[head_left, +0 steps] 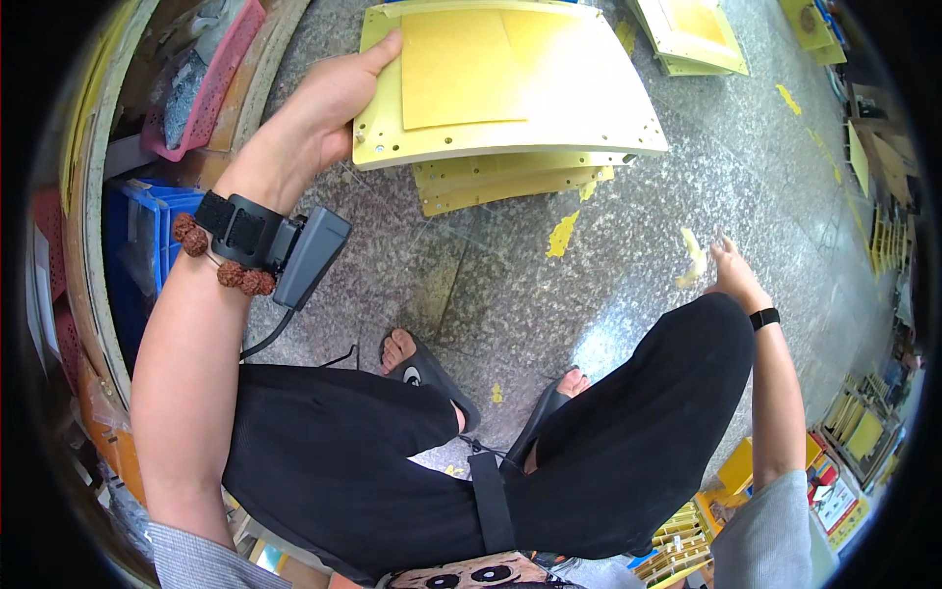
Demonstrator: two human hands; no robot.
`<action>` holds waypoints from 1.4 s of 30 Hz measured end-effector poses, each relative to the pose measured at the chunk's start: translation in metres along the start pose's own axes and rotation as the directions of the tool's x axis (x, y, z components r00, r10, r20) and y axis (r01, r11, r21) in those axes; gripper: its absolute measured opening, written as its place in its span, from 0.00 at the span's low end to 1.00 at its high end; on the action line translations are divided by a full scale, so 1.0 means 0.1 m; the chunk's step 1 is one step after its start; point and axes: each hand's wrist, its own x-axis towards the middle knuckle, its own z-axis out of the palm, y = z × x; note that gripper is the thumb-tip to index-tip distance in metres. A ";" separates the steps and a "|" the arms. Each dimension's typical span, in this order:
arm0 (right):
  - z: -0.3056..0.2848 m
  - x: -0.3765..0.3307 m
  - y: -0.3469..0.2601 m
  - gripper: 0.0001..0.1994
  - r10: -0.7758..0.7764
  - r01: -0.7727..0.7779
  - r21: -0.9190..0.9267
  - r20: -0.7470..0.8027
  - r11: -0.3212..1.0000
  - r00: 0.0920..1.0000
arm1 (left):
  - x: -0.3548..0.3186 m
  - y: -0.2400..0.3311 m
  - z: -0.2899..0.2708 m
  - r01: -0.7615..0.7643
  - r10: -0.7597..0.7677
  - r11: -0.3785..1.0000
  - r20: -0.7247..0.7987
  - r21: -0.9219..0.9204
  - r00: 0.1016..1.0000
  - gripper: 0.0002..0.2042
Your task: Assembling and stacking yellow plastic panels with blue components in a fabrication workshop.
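My left hand (329, 108) grips the left edge of a pale yellow board (549, 118) with small holes along its rim; a darker yellow sheet (456, 74) lies on its top. The board rests over a stack of similar yellow boards (500, 185) on the speckled stone floor. A grey device on a black strap and a bead bracelet sit on my left wrist. My right hand (731, 267) hovers beyond my right knee, holding a small yellow scrap (693, 260) in its fingertips. I am seated, with black trousers and black sandals below.
More yellow boards (692, 34) lie at the top right. A pink basket (211, 83) and a blue crate (147, 240) stand at the left by a curved wooden edge. Yellow scraps (561, 236) dot the floor. Racks of yellow parts (863, 432) stand at the lower right.
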 end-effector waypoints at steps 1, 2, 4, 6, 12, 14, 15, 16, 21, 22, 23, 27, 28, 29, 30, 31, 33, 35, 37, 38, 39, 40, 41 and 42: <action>-0.05 0.00 0.04 0.10 -0.326 0.308 -0.321 -0.003 0.896 0.945 | 0.02 0.00 0.02 -0.017 0.017 1.000 0.009 0.007 1.000 0.24; -0.11 0.07 0.10 0.10 -0.322 0.302 -0.331 -0.008 0.894 0.947 | 0.02 0.00 0.04 -0.025 0.025 1.000 0.017 0.004 1.000 0.24; -0.45 0.55 -0.44 0.10 0.243 -0.358 0.297 0.361 0.885 0.900 | -0.05 -0.02 0.08 -0.028 0.030 0.999 -0.042 0.041 0.999 0.25; -0.77 0.83 -0.85 0.15 0.194 -0.347 0.566 0.314 0.748 0.929 | -0.05 -0.07 0.12 -0.020 0.023 0.999 -0.078 0.044 0.997 0.25; -1.35 1.63 -1.99 0.23 0.104 -0.196 0.892 0.168 0.408 0.980 | -0.04 -0.27 0.10 -0.090 0.108 0.989 -0.154 0.121 0.982 0.22; -1.20 1.90 -2.14 0.28 0.186 -0.240 0.717 0.155 0.654 0.970 | -0.06 -0.35 0.15 -0.161 0.199 0.960 -0.153 0.231 0.968 0.21; -1.14 1.96 -2.23 0.32 0.250 -0.274 0.662 0.134 0.698 0.959 | -0.08 -0.39 0.15 -0.223 0.282 0.925 -0.161 0.309 0.946 0.21; -1.07 2.01 -2.26 0.32 0.320 -0.344 0.690 0.169 0.637 0.932 | -0.10 -0.42 0.17 -0.276 0.378 0.870 -0.195 0.408 0.905 0.21; -0.84 1.92 -2.13 0.32 0.504 -0.384 0.893 0.226 0.234 0.834 | -0.33 -0.33 0.48 -0.334 0.467 0.812 -0.190 0.479 0.863 0.19; -0.84 1.89 -2.11 0.32 0.503 -0.364 0.919 0.245 0.151 0.829 | -0.37 -0.34 0.52 -0.373 0.494 0.814 -0.194 0.445 0.848 0.18; -0.82 1.87 -2.10 0.32 0.499 -0.344 0.937 0.267 0.067 0.824 | -0.44 -0.35 0.57 -0.366 0.496 0.808 -0.198 0.462 0.845 0.17; -0.70 1.72 -1.94 0.31 0.509 -0.278 0.943 0.152 0.182 0.847 | -0.53 -0.34 0.84 -0.360 0.473 0.826 -0.184 0.434 0.862 0.16; -0.71 1.69 -1.96 0.31 0.499 -0.266 0.946 0.143 0.185 0.855 | -0.54 -0.32 0.85 -0.366 0.483 0.821 -0.192 0.438 0.854 0.16; -0.73 1.67 -1.98 0.31 0.514 -0.273 0.932 0.117 0.239 0.850 | -0.55 -0.31 0.86 -0.333 0.474 0.807 -0.198 0.487 0.858 0.16; -0.75 1.64 -1.97 0.31 0.535 -0.280 0.915 0.087 0.291 0.840 | -0.55 -0.29 0.89 -0.304 0.465 0.790 -0.197 0.533 0.863 0.15; -0.71 1.66 -1.99 0.30 0.547 -0.260 0.915 0.051 0.310 0.835 | -0.56 -0.28 0.90 -0.283 0.472 0.761 -0.197 0.584 0.859 0.15; -0.80 1.62 -2.11 0.29 0.557 -0.201 0.921 -0.021 0.333 0.830 | -0.62 -0.32 0.84 -0.352 0.523 0.763 -0.198 0.543 0.829 0.15; -1.11 1.52 -2.40 0.27 0.562 -0.115 0.932 -0.107 0.345 0.820 | -0.67 -0.35 0.65 -0.420 0.560 0.775 -0.207 0.471 0.802 0.15; -1.19 1.47 -2.64 0.21 0.487 0.003 0.925 -0.203 0.381 0.850 | -0.65 -0.39 0.26 -0.415 0.523 0.823 -0.233 0.387 0.820 0.15; -1.34 1.42 -2.79 0.18 0.435 0.076 0.918 -0.256 0.390 0.863 | -0.63 -0.39 0.10 -0.404 0.480 0.866 -0.264 0.294 0.836 0.14; -1.42 1.38 -2.90 0.16 0.369 0.165 0.891 -0.336 0.423 0.867 | -0.69 -0.36 0.06 -0.360 0.390 0.921 -0.337 0.151 0.857 0.14; -1.52 1.34 -3.03 0.15 0.290 0.272 0.856 -0.422 0.440 0.859 | -0.80 -0.34 0.03 -0.332 0.370 0.929 -0.354 0.166 0.859 0.15; -1.61 1.25 -3.04 0.16 0.232 0.285 0.863 -0.404 0.417 0.885 | -0.91 -0.33 0.02 -0.317 0.363 0.931 -0.379 0.180 0.851 0.15; -1.65 1.16 -2.98 0.17 0.192 0.255 0.868 -0.362 0.426 0.912 | -0.97 -0.38 -0.02 -0.289 0.377 0.913 -0.319 0.289 0.870 0.14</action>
